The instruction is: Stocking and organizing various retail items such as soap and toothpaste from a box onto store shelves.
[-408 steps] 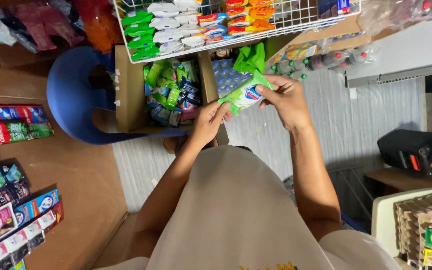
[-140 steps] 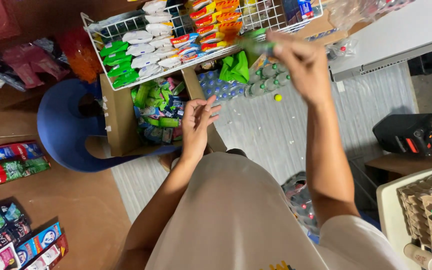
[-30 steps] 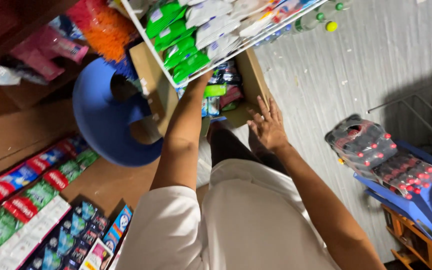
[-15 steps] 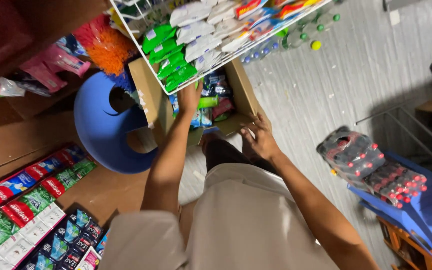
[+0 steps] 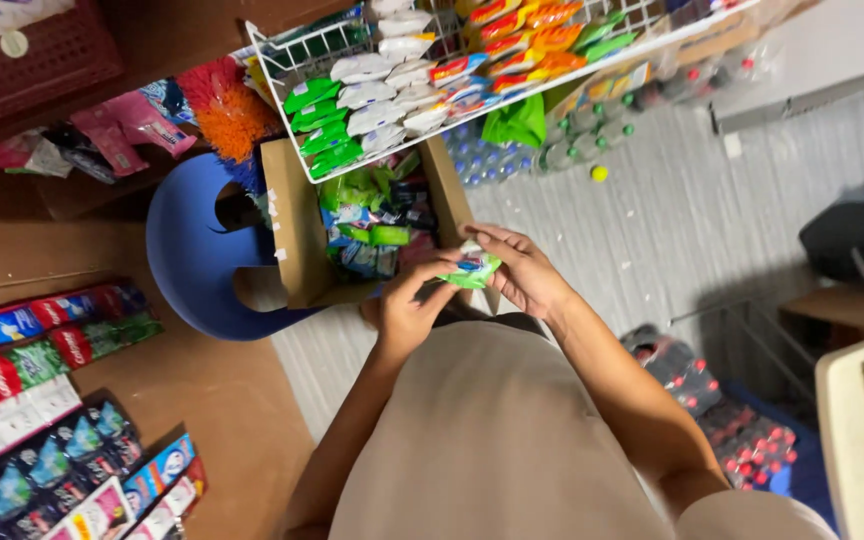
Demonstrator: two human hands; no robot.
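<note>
The person stands over an open cardboard box of small packets and holds one green packet between both hands, just above the near edge of that box. The left hand comes up from below with thumb and fingers pinched on the packet's lower left corner; the right hand curls over its right end, fingers closed on the wrapper from above. The packet is thin and slick-looking, with a red and blue patch on its face, and it appears slightly crumpled in the grip. Beyond the hands, a white wire basket holds rows of green, white, red and orange sachets, its front edge hanging over the box. To the left of the left hand a blue plastic chair carries the box, and further left, strips of sachets lie along a wooden shelf. To the right of the right hand, a shrink-wrapped pack of bottles sits low on the grey floor. The main risk seems to be the packet slipping: the hold is only at its ends, so a pull from either hand could tear the wrapper or drop it into the mixed packets below, where it would be hard to pick out.
</note>
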